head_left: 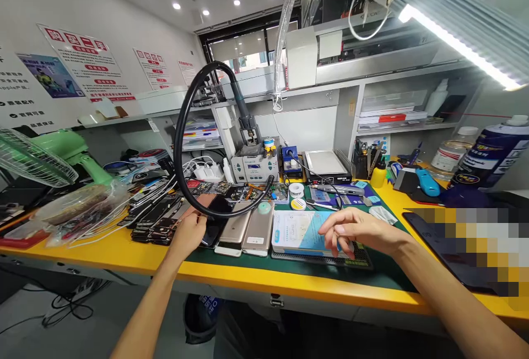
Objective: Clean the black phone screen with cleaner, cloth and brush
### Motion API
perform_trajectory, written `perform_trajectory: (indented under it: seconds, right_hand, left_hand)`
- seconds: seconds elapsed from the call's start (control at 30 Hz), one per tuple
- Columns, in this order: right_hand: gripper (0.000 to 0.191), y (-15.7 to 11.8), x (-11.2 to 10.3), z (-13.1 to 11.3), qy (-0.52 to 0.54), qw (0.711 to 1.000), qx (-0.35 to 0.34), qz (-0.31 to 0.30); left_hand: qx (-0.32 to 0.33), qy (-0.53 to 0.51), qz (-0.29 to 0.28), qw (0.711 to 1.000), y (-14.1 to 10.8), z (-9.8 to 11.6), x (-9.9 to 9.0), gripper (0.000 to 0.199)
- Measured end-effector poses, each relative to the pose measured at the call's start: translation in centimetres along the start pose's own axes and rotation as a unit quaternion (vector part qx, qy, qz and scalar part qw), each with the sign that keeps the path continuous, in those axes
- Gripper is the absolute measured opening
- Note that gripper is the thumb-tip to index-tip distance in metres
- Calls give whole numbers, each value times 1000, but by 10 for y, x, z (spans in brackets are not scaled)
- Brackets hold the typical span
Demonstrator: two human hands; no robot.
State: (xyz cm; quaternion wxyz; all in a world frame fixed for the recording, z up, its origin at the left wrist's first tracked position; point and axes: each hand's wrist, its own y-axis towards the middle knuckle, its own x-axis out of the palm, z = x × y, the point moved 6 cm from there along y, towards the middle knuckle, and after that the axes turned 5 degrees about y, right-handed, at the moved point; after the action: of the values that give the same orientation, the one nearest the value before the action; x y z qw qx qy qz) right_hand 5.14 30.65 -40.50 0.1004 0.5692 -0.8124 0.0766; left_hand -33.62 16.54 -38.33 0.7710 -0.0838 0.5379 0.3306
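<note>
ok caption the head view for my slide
Cluttered yellow workbench: left hand beside a dark phone, right hand over a blue-and-white box

Matt and rubbery-looking on green mat [386, 268]; smooth, faint sheen on yellow tabletop [107, 251]. Satin, metal-like on gold phone [257, 229]; glassy gloss on black phone [212, 232]. Slick printed card or plastic (hard to tell which) on blue-and-white box [295, 232]. Thin, crinkled clear plastic in bag [82, 220]; ribbed, metallic on lamp housing [467, 23].
</note>
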Motion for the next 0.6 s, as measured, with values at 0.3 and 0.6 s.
perform_trajectory:
  seconds: [0.3, 0.6]
  right_hand:
    - [37, 0, 3, -2, -20, 1000, -1, -7]
    - [41, 1, -3, 7, -24, 1000, 9, 3]
  left_hand:
    - [-22, 166, 4, 986, -12, 11, 6, 38]
    - [10, 253, 22, 967, -34, 19, 17, 49]
